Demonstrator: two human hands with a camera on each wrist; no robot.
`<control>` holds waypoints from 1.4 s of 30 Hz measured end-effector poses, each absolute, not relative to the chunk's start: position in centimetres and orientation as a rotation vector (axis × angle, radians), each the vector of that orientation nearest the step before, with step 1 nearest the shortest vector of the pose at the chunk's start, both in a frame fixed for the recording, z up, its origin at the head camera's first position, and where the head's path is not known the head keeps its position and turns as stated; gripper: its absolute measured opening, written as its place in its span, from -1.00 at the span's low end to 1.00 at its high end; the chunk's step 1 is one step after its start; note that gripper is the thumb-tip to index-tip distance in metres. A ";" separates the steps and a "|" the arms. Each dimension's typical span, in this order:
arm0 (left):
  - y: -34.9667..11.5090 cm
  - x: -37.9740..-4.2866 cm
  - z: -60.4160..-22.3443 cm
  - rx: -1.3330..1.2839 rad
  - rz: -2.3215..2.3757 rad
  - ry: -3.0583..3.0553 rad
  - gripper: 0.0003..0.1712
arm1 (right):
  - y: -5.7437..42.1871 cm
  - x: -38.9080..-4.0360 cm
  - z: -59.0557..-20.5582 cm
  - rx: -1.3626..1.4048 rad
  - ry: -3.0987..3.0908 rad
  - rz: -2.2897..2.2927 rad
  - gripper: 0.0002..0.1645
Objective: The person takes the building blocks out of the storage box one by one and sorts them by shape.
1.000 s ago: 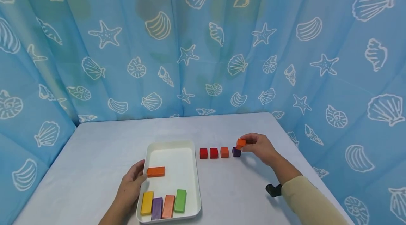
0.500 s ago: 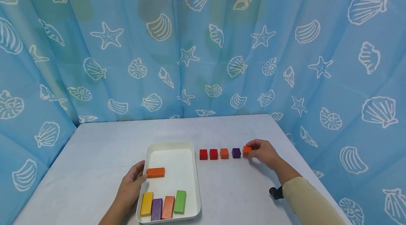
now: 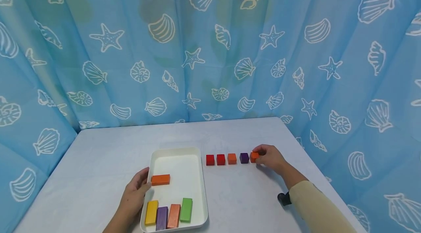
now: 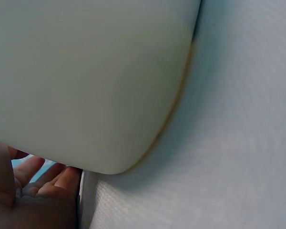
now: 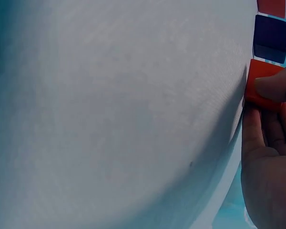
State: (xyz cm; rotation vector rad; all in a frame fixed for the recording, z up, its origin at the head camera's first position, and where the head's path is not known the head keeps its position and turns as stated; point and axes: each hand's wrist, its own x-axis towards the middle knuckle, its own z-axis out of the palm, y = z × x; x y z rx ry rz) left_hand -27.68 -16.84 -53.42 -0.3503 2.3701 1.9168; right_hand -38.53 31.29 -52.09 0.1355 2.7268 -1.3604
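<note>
My right hand (image 3: 272, 160) pinches an orange cube (image 3: 253, 157) at the right end of a row on the table. Thumb and fingers press its sides in the right wrist view, where the orange cube (image 5: 258, 98) stands just apart from a purple cube (image 5: 270, 38). Leftward in the row come the purple cube (image 3: 244, 158), a lighter orange cube (image 3: 231, 159) and two red cubes (image 3: 220, 159). With its thumb over the rim, my left hand (image 3: 133, 194) holds the left side of a white tray (image 3: 184, 152). The tray's outer wall (image 4: 95, 86) fills much of the left wrist view.
Inside the tray lie an orange block (image 3: 160, 179), a yellow block (image 3: 151, 212), a purple block (image 3: 162, 218), a salmon block (image 3: 174, 216) and a green block (image 3: 186, 210). A white cloth covers the table (image 3: 240, 196). Blue shell-print curtains (image 3: 210, 43) stand behind and beside it.
My right hand has carried the orange cube from above the purple cube down to the table on its right, then slightly left toward it. The left hand stays on the tray.
</note>
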 end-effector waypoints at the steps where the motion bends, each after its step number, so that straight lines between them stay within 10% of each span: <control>1: -16.9 -27.7 -53.4 -0.353 1.918 2.369 -0.30 | 31.2 -38.5 -52.0 0.133 2.731 -1.347 -0.49; 23: -17.2 -27.5 -53.5 -0.304 1.941 2.397 -0.33 | 20.8 -36.7 -47.2 -0.207 2.920 -1.149 0.07; 42: -17.3 -27.7 -53.7 -0.277 1.936 2.398 -0.33 | 4.5 -35.7 -48.0 -0.619 2.493 -1.132 -0.15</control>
